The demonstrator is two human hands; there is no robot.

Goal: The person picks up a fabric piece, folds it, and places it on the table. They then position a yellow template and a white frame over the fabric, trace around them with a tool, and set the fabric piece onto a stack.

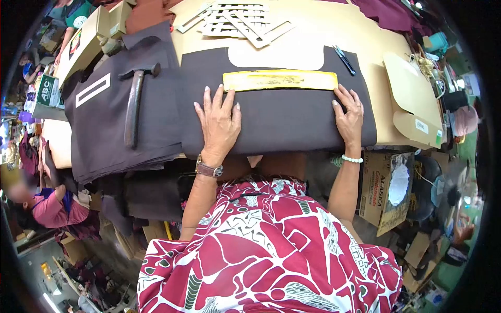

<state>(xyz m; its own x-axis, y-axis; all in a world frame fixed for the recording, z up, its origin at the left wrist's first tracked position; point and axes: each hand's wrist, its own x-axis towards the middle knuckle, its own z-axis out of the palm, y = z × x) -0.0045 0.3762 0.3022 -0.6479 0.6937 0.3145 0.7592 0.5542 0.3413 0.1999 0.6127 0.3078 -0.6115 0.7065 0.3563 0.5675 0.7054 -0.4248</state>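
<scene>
A stack of dark brown fabric pieces lies on the table in front of me. My left hand rests flat on it, fingers spread, just below a yellow ruler-like strip that lies across the fabric. My right hand presses flat on the right end of the fabric, near the strip's right end. Neither hand holds anything. A watch sits on my left wrist and a bead bracelet on my right.
A hammer lies on a second dark fabric pile at left. Cardboard templates and a pen lie on the table's far side, a cardboard pattern at right. A box stands below. A person sits at lower left.
</scene>
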